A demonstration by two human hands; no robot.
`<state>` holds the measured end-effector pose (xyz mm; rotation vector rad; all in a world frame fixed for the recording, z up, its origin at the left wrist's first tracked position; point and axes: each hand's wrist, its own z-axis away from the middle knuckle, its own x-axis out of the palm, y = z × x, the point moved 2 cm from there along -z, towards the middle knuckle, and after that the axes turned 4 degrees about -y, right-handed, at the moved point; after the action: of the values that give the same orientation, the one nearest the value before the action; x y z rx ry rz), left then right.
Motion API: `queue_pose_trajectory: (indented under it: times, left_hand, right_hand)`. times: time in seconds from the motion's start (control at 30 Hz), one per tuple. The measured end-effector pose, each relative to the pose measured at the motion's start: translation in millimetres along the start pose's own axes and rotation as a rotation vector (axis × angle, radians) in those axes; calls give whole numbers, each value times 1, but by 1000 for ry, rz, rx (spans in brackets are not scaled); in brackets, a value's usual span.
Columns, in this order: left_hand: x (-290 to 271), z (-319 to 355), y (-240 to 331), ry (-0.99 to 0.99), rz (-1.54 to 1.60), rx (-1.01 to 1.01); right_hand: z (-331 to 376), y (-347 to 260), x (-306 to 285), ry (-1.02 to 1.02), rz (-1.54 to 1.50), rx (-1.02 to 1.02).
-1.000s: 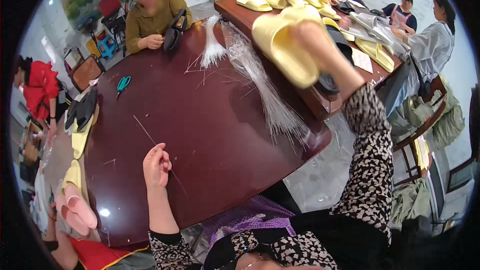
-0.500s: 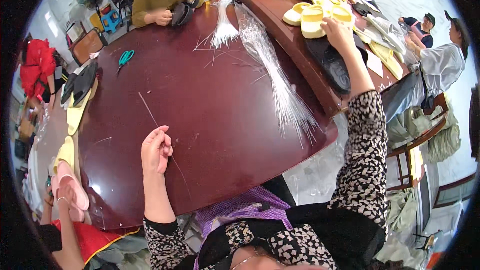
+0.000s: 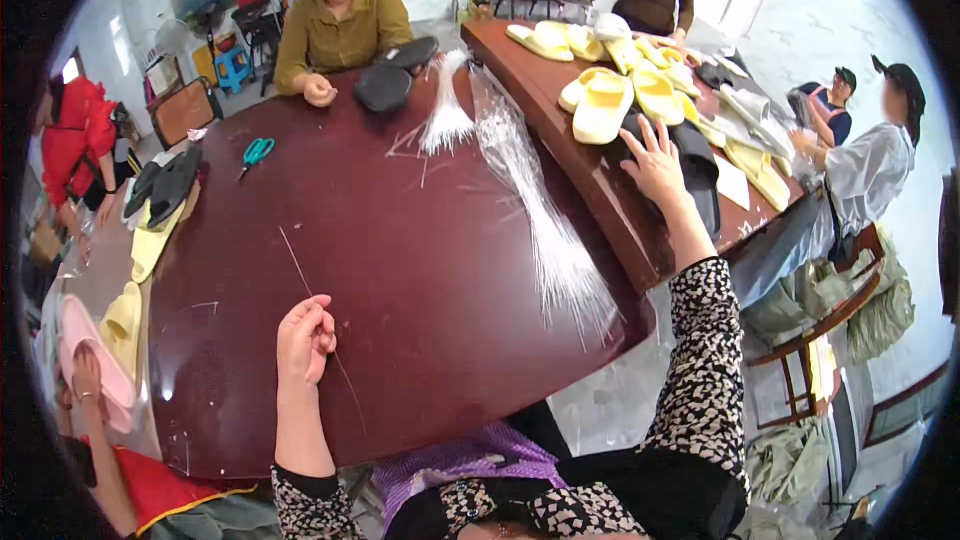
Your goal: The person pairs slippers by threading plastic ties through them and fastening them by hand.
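My left hand is pinched closed over the dark red table. Out of both sides of its grip runs a long, thin plastic strand. Over the raised board at the right, my right hand reaches out with fingers spread, holding nothing. It is just above a pair of black slippers; I cannot tell whether it touches them. Pale yellow slippers lie just beyond its fingertips.
A large bundle of clear strands and a smaller white bundle lie mid-table. Green-handled scissors lie far left. Black slippers rest before a person across. At left, a co-worker's hand is on a pink slipper.
My right hand has come away from the yellow slippers and back over the black ones, fingers spreading. The person across has lowered the black slippers onto the table. My left hand still pinches the strand.
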<state>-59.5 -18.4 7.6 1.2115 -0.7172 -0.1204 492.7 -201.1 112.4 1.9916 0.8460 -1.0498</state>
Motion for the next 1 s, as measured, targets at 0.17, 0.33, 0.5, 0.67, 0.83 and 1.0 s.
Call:
queue_pose_trajectory:
  times: [0.17, 0.33, 0.5, 0.67, 0.83, 1.0]
  left_hand:
    - [-1, 0, 1, 13, 12, 4]
    - [3, 3, 3, -2, 12, 22]
    - [15, -4, 0, -52, -9, 71]
    - [34, 8, 3, -247, -180, 37]
    - [58, 26, -1, -405, -360, 23]
    - [58, 33, -10, -450, -453, -6]
  right_hand:
    - [-21, 16, 8, -33, -40, 34]
    - [-29, 7, -10, 18, -30, 100]
    - [-25, -91, -54, 275, -662, -197]
    - [39, -232, -93, -376, -1191, -510]
    - [91, -332, -107, -534, -1567, -575]
    - [104, -353, -101, -621, -1869, -431]
